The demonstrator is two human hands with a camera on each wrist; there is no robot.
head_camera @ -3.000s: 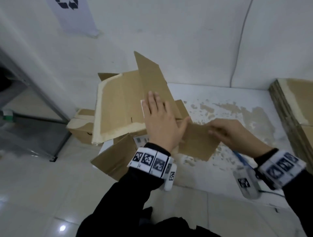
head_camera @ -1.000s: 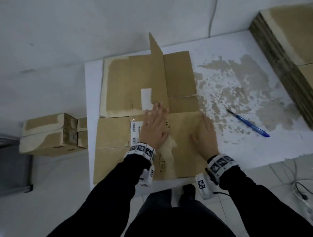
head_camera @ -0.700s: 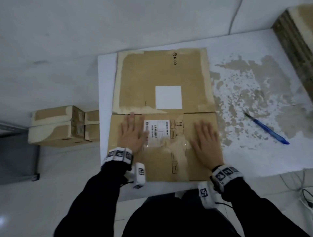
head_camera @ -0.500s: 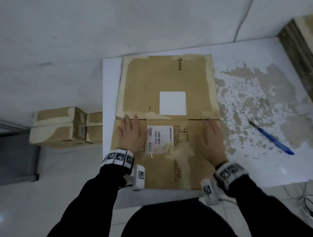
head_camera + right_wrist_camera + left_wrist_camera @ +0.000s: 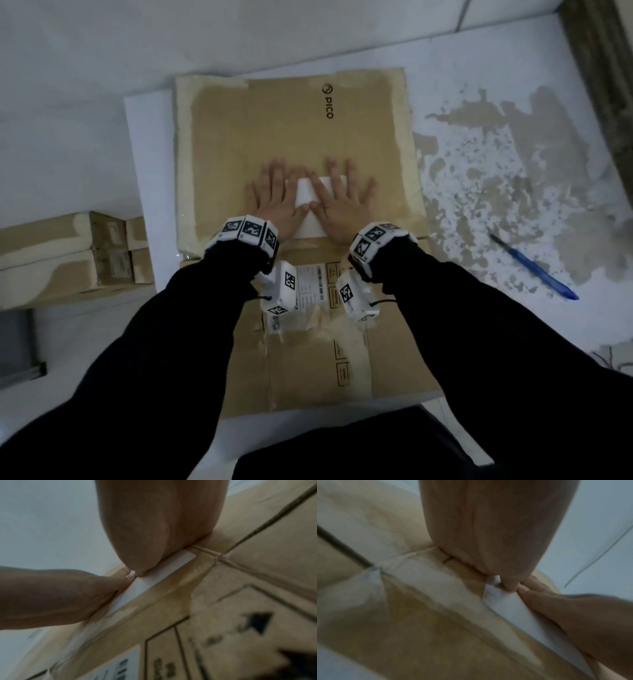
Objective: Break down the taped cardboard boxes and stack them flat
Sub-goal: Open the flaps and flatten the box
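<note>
Fingers of left hand (image 5: 274,202) and right hand (image 5: 337,202) press, spread flat, on flattened cardboard box (image 5: 239,137).

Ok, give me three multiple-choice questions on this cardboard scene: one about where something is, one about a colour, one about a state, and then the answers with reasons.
1. Where does the pen lie?
A. On the cardboard
B. On the table, right of the cardboard
C. On the floor

2. What colour is the pen?
A. Red
B. Black
C. Blue

3. How are the hands?
A. Flat, fingers spread
B. Clenched fists
C. Raised off the box

Answers:
1 B: the blue plastic pen rests on the worn white table, right of the flattened brown cardboard box.
2 C: its barrel is blue.
3 A: the left hand and right hand press flat beside the white square label.
</note>
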